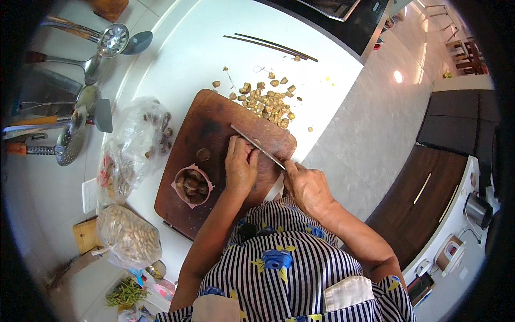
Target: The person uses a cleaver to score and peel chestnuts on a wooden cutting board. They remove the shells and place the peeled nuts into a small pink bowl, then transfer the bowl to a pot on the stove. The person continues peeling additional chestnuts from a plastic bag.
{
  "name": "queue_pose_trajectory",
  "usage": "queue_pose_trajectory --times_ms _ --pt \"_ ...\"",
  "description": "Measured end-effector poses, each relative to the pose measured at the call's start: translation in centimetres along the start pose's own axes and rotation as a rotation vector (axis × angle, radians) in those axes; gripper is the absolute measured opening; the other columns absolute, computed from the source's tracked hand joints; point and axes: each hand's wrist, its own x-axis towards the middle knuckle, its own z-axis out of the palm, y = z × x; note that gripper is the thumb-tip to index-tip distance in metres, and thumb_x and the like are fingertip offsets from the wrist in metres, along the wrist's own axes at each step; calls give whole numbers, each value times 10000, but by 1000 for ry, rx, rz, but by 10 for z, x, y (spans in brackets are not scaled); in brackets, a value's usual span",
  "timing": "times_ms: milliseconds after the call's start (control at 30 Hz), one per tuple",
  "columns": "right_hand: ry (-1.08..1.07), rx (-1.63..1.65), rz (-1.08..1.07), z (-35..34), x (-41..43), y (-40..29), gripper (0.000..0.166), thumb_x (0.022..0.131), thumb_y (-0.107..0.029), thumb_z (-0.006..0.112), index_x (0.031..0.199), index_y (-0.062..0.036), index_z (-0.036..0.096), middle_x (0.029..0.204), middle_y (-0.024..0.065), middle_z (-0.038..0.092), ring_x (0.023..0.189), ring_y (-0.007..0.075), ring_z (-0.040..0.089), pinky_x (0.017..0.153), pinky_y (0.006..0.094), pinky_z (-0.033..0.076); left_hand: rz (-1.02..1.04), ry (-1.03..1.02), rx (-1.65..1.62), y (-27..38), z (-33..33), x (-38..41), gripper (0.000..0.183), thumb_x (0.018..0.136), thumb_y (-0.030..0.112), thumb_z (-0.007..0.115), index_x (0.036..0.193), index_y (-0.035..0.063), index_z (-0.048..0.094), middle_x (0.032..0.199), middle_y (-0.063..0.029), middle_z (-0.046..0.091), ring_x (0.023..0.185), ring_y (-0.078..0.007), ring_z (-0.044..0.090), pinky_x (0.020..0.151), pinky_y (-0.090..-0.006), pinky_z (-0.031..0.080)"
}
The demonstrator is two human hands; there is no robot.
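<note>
My right hand [310, 187] grips a knife [257, 145], whose blade is seen nearly edge-on above a wooden cutting board [217, 108]. Close against the blade, my left hand [241, 167] pinches a small brown piece [256, 142], apparently a mushroom, mostly hidden by fingers and knife. To the left, a pink-rimmed bowl [210, 187] on the board holds several dark brown round pieces [192, 184] that look like mushroom caps. One more round brown piece [203, 154] lies above the bowl. Past the board's far edge, small yellowish-brown pieces [273, 104] lie heaped on the white counter [181, 52].
Two chopsticks [269, 46] lie near the black cooktop [342, 24]. Left of the board are a clear plastic bag [141, 133] with dark pieces and a bag of peanuts [128, 237]. Ladles and spatulas [86, 72] hang along the wall. The counter's edge [334, 104] runs along the right.
</note>
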Motion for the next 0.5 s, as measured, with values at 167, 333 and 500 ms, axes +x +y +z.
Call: queue_pose_trajectory --times_ms 167,333,500 --pt "-22 -48 0 -2 -3 -1 123 871 -57 612 933 1 522 808 203 658 669 406 664 591 484 545 56 45 -23 -2 4 1 276 848 -66 663 1110 -17 595 1043 -202 533 854 -389 585 731 -450 505" --pt "-82 -110 21 -9 1 -9 107 873 -44 603 940 -5 530 800 189 665 659 373 681 577 467 550 18 15 -20 -2 3 1 299 851 -65 647 1142 -22 595 1081 -225 528 881 -404 593 746 -462 507" --pt "-108 -153 47 -7 3 -12 101 893 -46 586 964 -7 525 803 194 670 670 370 691 577 464 552 80 37 23 -9 6 1 318 847 -17 690 1158 -10 623 998 -164 517 720 -268 514 649 -388 469"
